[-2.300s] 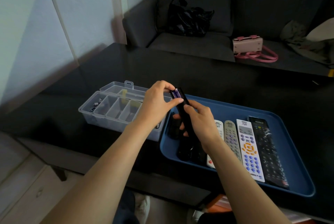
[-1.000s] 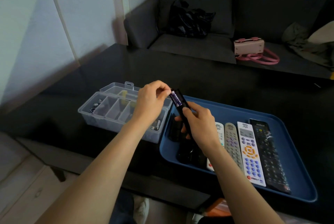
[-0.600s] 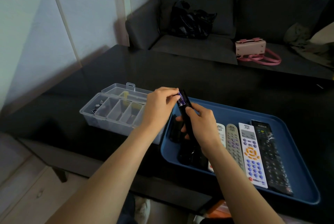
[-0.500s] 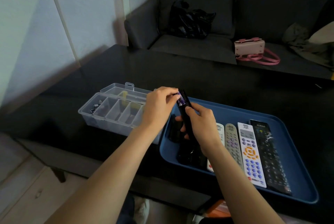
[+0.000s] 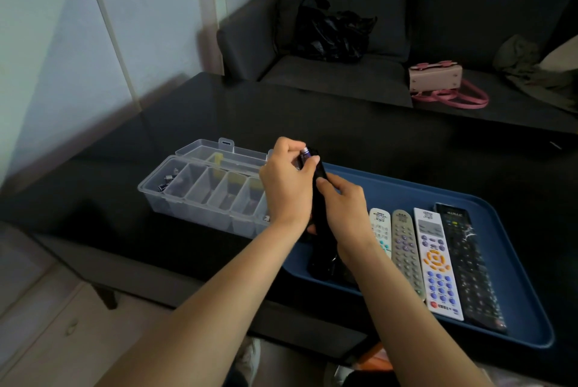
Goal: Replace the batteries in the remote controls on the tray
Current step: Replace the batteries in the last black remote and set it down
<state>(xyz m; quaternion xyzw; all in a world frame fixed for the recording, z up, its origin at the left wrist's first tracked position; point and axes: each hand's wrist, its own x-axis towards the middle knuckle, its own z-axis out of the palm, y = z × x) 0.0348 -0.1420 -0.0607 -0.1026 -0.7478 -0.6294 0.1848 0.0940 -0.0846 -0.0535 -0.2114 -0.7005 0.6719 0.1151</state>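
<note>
We see the dark sofa (image 5: 406, 11) far beyond the grip, carrying a black bag (image 5: 331, 30) and a pink handbag (image 5: 436, 77). Nearer, the black counter (image 5: 312, 117) bears everything we handle. On it, under and to the right of the grip, lies the blue tray (image 5: 516, 261), with four remotes side by side: a white remote (image 5: 381, 230), a grey remote (image 5: 406, 249), a white remote with orange and blue buttons (image 5: 438, 264) and a long black remote (image 5: 469, 264). Left of the grip sits the clear compartment box (image 5: 203, 189), lid open, with a few small batteries in its far-left compartment. Our right hand (image 5: 344, 208) wraps round a black remote (image 5: 320, 199), holding it tilted above the tray's left end. Our left hand (image 5: 286, 183) has its thumb and fingers pinched on a purple battery (image 5: 305, 153) at the upper end of that remote; we cannot tell whether the battery is seated in the compartment.
</note>
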